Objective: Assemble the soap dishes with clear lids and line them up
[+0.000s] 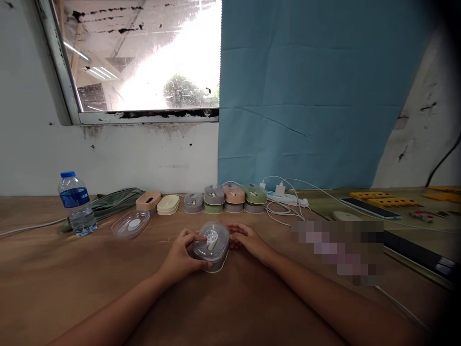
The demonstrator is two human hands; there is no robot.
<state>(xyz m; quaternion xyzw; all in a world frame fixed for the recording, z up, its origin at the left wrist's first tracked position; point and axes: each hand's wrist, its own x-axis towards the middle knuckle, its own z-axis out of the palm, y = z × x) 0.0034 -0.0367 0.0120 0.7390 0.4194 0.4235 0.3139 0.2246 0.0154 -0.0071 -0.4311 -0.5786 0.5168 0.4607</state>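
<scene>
A grey rounded box [218, 265] with a see-through lid [220, 232] sits on the brown table in front of me. Under or on the lid are a round patterned sticker [211, 236] and a small pale piece. My left hand [184, 254] grips the box's left side, thumb low at the front and index finger touching the sticker. Against the right side, the curled fingers of my right hand [250, 240] hold the box; some fingertips are hidden behind it.
Behind it stand grey [193, 203], peach [234, 194] and green boxes [255, 194], some stacked. Left are cream trays [168, 204], a peach shell [148, 201], a loose clear lid [131, 224] and a water bottle [77, 204]. A power strip [287, 198] with cables lies right.
</scene>
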